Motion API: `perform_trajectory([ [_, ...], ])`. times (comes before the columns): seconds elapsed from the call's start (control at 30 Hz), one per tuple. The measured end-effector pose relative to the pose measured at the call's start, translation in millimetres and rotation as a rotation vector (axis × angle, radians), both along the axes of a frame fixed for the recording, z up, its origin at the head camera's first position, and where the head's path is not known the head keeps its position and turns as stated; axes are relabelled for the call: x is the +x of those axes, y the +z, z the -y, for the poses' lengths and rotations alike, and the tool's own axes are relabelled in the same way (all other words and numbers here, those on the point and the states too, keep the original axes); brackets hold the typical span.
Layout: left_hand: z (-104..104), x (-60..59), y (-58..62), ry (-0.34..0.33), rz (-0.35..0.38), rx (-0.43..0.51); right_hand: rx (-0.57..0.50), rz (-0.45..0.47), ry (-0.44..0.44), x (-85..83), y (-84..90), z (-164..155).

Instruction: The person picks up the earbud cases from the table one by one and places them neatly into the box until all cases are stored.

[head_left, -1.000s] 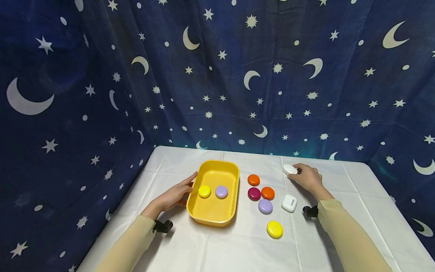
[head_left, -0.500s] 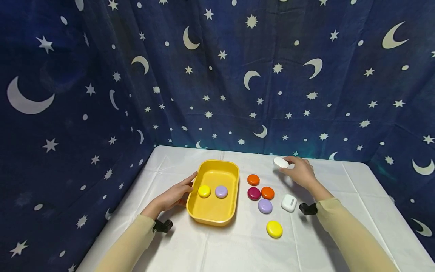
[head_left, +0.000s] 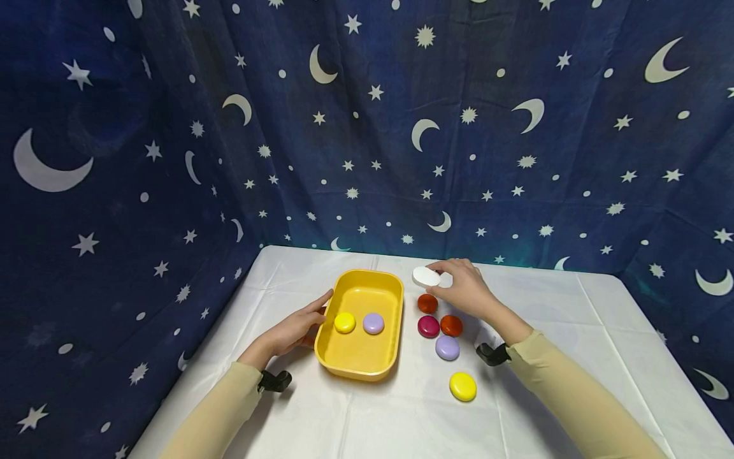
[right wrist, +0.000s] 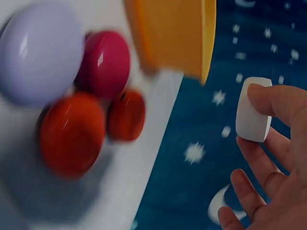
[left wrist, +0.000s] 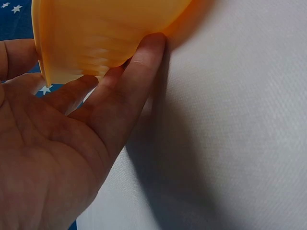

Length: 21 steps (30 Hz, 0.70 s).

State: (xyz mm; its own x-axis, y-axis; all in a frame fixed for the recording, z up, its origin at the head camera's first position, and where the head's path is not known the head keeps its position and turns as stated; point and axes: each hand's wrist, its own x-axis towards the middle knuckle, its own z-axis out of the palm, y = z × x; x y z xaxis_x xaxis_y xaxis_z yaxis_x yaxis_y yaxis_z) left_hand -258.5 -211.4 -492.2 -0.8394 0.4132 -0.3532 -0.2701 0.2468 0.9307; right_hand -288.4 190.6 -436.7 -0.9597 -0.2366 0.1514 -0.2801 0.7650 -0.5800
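We get soft, fairly even light on the white table (head_left: 401,414), while the starry curtain (head_left: 395,64) looks darker. Gentle shadows lie beneath both sleeves (head_left: 215,408). On the left wrist, we see dimmer light, a broad shadow and smeared streaks on the yellow tray (left wrist: 91,28). On the right, we find the discs (right wrist: 72,135) glinting but blurred, the white piece (right wrist: 253,110) sharper.
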Motion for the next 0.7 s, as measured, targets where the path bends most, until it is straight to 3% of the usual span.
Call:
perform_trajectory([
  [0.33,0.7,0.2,-1.1,-0.002,-0.010,-0.014,0.080,-0.039,0.155,13.5,7.6,59.9],
  [0.7,0.2,-0.7,-1.4,0.001,-0.011,-0.026,0.318,-0.010,0.327,23.8,2.2,106.4],
])
